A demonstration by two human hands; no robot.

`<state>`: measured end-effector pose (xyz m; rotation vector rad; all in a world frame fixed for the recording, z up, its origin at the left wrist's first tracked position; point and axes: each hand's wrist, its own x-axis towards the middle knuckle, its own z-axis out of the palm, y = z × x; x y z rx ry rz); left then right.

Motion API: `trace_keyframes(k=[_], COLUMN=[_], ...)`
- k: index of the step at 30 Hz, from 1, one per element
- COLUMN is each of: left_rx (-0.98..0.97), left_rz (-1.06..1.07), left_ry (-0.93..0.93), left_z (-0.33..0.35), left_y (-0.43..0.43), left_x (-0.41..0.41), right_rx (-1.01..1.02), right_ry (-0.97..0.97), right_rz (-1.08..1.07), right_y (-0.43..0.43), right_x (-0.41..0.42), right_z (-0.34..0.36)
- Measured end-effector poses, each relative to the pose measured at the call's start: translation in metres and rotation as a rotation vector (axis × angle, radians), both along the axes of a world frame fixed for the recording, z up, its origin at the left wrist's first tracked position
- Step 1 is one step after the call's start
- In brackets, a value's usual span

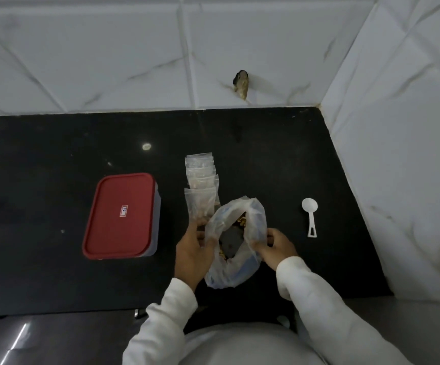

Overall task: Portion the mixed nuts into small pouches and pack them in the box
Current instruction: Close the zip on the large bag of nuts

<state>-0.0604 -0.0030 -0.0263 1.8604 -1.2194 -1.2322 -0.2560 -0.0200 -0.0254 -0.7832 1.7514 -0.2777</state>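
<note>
On the black surface (42, 180), left side: box (120, 216) with its red lid on, small white label on top. Right of it, apart: an overlapping row of clear pouches (201, 180), running back toward the tiled wall. Nearest pouch reaches the left hand's fingertips; cannot tell whether it is held. Left hand (191, 248) curled on the left rim of the plastic bag (236, 241). Bag mouth pulled wide; dark and yellowish nuts inside. Right hand (275, 245) pinches the right rim. Hands apart, one on each side of the bag, both in white sleeves. Further right, apart from the bag: white scoop (310, 216) lying flat, bowl toward the wall.
</note>
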Motion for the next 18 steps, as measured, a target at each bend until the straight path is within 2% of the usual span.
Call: trace_keyframes(k=[3,8,18], left_rx=[0.084,0.219,0.176], left_rz=[-0.015,-0.061,-0.151], left_ry=[0.062,0.140,0.285], left_z=[0.003,-0.003,0.015], left_y=[-0.005,-0.022,-0.044], left_x=[0.001,-0.001,-0.029], right_rx=[-0.031,-0.189,-0.278], right_ry=[0.027,0.035,0.040], right_rz=[0.001,-0.149,-0.338], right_y=[-0.003,-0.011,-0.026], right_x=[0.003,0.005,-0.001], right_z=[0.002,0.014,0.032])
